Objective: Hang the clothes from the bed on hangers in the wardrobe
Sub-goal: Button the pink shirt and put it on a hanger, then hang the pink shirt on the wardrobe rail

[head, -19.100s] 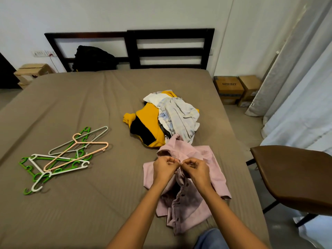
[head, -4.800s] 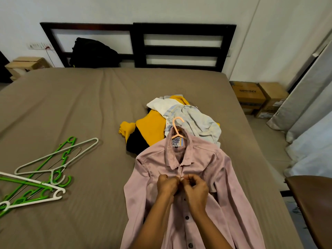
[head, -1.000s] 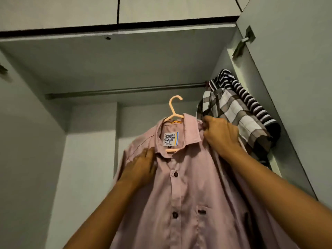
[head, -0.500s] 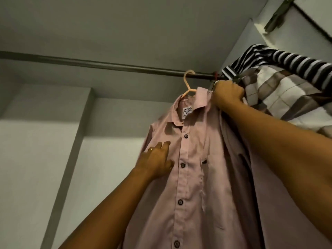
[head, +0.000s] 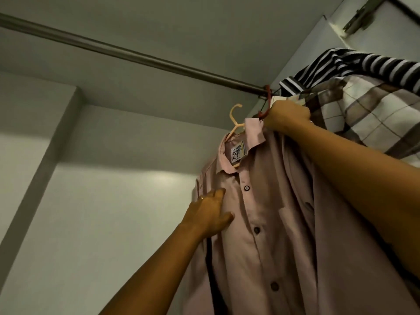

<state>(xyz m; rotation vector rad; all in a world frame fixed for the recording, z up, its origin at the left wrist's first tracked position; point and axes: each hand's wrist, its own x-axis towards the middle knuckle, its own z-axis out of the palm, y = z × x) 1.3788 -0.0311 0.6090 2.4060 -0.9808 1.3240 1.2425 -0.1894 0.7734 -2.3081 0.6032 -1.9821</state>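
A pink button-up shirt (head: 268,223) hangs on a peach plastic hanger (head: 235,118) inside the wardrobe. The hanger's hook sits just below the metal rail (head: 136,56) and does not touch it. My right hand (head: 286,117) grips the shirt at its right shoulder by the collar and holds it up. My left hand (head: 210,214) rests flat with straight fingers on the shirt's chest, left of the button line.
A checked shirt (head: 354,114) and a black-and-white striped garment (head: 341,62) hang on the rail at the right, against the wardrobe's side wall. A red hanger hook (head: 267,96) sits on the rail beside my right hand. The rail is bare to the left.
The view has tilted up and the rail now runs diagonally. The hanger hook, half a second ago at rail height, now sits below the rail. Both hands keep their hold.
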